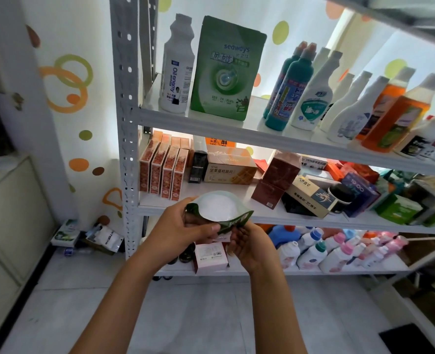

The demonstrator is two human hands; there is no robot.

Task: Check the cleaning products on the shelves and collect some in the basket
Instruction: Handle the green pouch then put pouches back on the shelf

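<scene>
I hold a green stand-up pouch [219, 209] in front of the middle shelf, tipped so its white underside faces me. My left hand [185, 226] grips its left edge, and my right hand [249, 244] pinches its lower right corner. On the top shelf [211, 118] stands a matching green Seaways pouch [226, 70] beside a white Oil Enemy bottle [176, 67]. Teal, white and orange cleaner bottles [313, 93] line up further right. No basket is in view.
The middle shelf [275, 213] carries snack boxes [164, 172] and cartons. The bottom shelf holds detergent bottles [333, 249] and a pink-white box [210, 256]. Packets lie on the floor [88, 236] left of the grey rack post [127, 123]. A white cabinet [9, 213] stands at left.
</scene>
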